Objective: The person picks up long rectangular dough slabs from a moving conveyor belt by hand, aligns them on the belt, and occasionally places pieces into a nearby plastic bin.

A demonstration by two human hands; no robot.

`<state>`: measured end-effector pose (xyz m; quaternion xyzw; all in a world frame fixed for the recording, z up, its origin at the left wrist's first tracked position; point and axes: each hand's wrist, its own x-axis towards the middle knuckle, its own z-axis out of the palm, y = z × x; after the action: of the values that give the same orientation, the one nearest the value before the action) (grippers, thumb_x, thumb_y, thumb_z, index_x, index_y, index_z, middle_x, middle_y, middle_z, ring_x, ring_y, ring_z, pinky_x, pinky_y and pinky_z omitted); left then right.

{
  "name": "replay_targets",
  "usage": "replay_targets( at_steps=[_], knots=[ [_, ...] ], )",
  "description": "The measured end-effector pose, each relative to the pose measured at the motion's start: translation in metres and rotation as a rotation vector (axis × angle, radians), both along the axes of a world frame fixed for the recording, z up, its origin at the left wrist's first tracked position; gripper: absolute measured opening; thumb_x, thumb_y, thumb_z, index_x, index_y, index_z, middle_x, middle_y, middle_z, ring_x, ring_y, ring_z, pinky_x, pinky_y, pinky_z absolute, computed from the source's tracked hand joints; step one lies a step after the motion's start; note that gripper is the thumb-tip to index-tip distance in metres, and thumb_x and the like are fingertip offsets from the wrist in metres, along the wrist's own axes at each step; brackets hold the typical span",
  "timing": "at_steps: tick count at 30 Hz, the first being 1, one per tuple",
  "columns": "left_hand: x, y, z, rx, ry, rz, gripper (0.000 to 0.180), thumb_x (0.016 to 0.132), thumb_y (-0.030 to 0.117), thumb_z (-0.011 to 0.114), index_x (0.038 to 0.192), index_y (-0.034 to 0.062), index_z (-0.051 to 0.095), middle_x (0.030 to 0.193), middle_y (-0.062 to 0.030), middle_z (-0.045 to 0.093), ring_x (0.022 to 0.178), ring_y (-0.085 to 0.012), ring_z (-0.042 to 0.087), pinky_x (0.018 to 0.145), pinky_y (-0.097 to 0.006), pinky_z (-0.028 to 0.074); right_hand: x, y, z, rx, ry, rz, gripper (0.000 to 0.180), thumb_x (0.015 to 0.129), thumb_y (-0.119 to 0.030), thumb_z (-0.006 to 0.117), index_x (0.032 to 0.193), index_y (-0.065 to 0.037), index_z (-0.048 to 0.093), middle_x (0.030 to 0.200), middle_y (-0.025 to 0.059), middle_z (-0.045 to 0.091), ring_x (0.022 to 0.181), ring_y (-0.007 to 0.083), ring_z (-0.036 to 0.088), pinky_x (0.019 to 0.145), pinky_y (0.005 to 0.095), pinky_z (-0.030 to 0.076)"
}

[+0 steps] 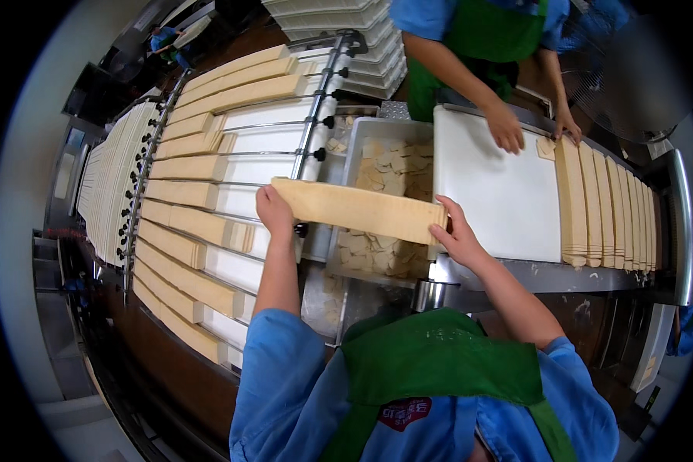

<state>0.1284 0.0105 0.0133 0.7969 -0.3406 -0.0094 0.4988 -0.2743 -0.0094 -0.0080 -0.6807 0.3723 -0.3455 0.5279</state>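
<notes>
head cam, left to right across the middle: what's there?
Conveyor lanes of long wafer stacks → left hand → wafer stack held between both hands, over a tray of broken wafer pieces → right hand → white board → upright row of wafer stacks.

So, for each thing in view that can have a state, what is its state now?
Left hand: grips the left end of the long stack of tan wafers.
Right hand: grips its right end.
Long stack of tan wafers: lifted, roughly level, above the metal tray.
Metal tray: partly filled with broken pieces.
White board: bare in the middle, wafer rows at its right side.
Co-worker's hands: resting on the white board.
</notes>
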Motion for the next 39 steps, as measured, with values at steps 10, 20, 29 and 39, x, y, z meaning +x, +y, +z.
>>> replay_targets(
  at_steps=[10, 20, 29, 39],
  knots=[
    [0.189, 0.021, -0.018, 0.636, -0.252, 0.051, 0.025, 0.088, 0.021, 0.053, 0.094, -0.0003, 0.066, 0.095, -0.0193, 0.068, 0.088, -0.0383, 0.064, 0.080, -0.045, 0.050, 0.190, 0.009, 0.051, -0.238, 0.071, 0.012, 0.027, 0.093, -0.012, 0.051, 0.119, -0.003, 0.053, 0.109, 0.0135, 0.052, 0.100, 0.0245, 0.052, 0.090, 0.0324, 0.041],
    [0.094, 0.048, 0.005, 0.089, -0.429, -0.531, 0.035, 0.078, 0.030, 0.071, 0.092, -0.0007, 0.062, 0.090, -0.0190, 0.061, 0.086, -0.0356, 0.057, 0.081, -0.047, 0.044, 0.316, 0.023, 0.020, -0.213, 0.249, -0.025, 0.028, 0.086, -0.012, 0.059, 0.114, -0.006, 0.058, 0.105, 0.0117, 0.054, 0.085, 0.0231, 0.054, 0.078, 0.0328, 0.045],
    [0.049, 0.052, 0.040, 0.472, -0.189, -0.318, 0.057, 0.066, 0.031, 0.081, 0.103, -0.0034, 0.056, 0.096, -0.0237, 0.058, 0.098, -0.0397, 0.055, 0.088, -0.046, 0.045, 0.310, 0.021, 0.008, -0.121, 0.124, 0.011, 0.032, 0.082, -0.009, 0.056, 0.114, -0.004, 0.057, 0.112, 0.0154, 0.056, 0.102, 0.0292, 0.056, 0.091, 0.0360, 0.045],
    [0.064, 0.101, 0.024, 0.059, -0.006, -0.275, 0.076, 0.064, 0.025, 0.079, 0.124, -0.0070, 0.045, 0.117, -0.0252, 0.052, 0.115, -0.0391, 0.048, 0.101, -0.046, 0.038, 0.228, 0.057, 0.012, -0.142, 0.318, -0.182, 0.045, 0.080, -0.006, 0.062, 0.124, -0.005, 0.052, 0.126, 0.0199, 0.050, 0.112, 0.0333, 0.053, 0.096, 0.0374, 0.044]
  ],
)
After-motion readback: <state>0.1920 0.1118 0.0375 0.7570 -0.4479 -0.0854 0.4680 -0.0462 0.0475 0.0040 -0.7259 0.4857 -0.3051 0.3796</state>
